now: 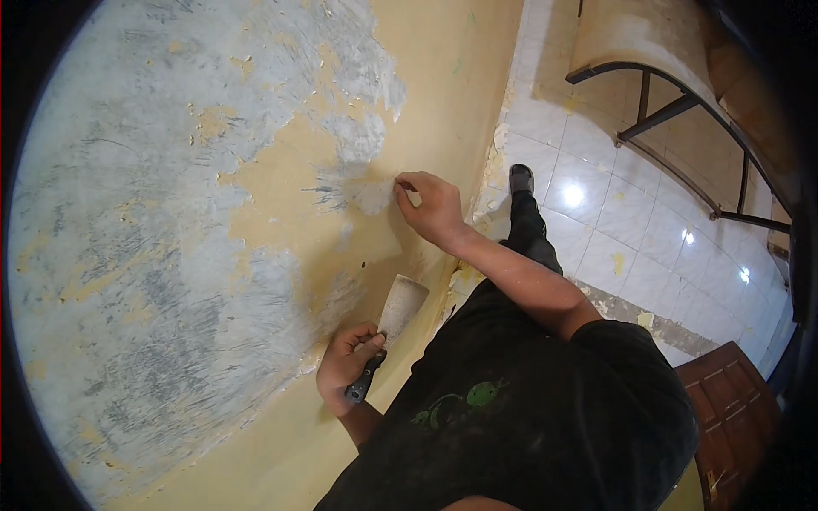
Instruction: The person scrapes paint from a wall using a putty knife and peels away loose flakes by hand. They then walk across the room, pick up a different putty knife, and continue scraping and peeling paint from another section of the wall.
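My left hand [348, 364] is closed round the black handle of a putty knife [402, 307]. Its wide, dusty blade points up and to the right in the head view, just off the wall [281, 192]. My right hand [433, 211] is at the wall with thumb and fingertips pinched together, beside a small bared grey patch. Whatever lies between those fingertips is too small to make out. Yellow paint covers part of the wall; elsewhere it is scraped to a scratched grey-white surface with ragged paint edges.
White floor tiles [588, 192] carry scattered paint flakes. Along the wall's foot lies more peeled debris [494, 162]. A curved piece with a dark metal frame [673, 94] stands at the upper right. A brown panelled door [728, 417] is at the lower right.
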`<state>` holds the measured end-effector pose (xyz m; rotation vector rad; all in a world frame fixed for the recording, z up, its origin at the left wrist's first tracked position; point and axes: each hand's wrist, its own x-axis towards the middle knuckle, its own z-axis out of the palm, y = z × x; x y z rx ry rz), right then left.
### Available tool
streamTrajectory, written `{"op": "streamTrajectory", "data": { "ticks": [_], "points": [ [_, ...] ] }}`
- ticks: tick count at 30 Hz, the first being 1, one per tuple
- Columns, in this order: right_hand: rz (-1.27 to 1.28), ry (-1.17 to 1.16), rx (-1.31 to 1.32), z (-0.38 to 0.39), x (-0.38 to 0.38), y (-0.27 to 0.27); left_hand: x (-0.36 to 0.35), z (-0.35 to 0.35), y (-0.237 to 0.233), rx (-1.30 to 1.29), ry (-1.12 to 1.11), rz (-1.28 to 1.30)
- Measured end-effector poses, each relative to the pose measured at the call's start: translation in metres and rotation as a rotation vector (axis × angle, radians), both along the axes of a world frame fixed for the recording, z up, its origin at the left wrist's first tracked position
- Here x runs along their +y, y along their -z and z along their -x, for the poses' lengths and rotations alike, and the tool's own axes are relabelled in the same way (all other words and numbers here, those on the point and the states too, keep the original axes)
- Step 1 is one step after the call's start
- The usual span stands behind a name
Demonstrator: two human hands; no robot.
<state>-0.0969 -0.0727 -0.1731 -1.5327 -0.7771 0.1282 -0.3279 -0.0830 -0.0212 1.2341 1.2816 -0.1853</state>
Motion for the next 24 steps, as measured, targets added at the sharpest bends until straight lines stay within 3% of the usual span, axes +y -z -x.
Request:
{"op": "streamTrajectory", "data": {
  "ticks": [6,10,16,18,22,24],
  "points": [
    [0.056,0.041,-0.228,0.002,-0.002,-0.001,0.002,0.002,0.003,-0.004,0.065,-0.015],
    [0.036,0.022,-0.242,-0.003,0.005,-0.001,0.003,0.004,0.005,-0.032,0.084,-0.041],
    [0.160,-0.122,-0.061,-0.022,0.000,0.011,0.001,0.004,0.002,-0.027,0.061,-0.029],
    [0.325,-0.105,0.340,-0.028,-0.002,0.016,0.002,0.003,0.003,-0.039,0.053,-0.034],
    [0.168,-0.132,0.439,-0.019,-0.007,0.025,0.003,0.005,0.004,-0.013,0.089,-0.023],
    [0.174,-0.082,0.315,-0.006,-0.006,0.030,0.003,0.005,0.005,-0.009,0.109,-0.038]
  ]
}}
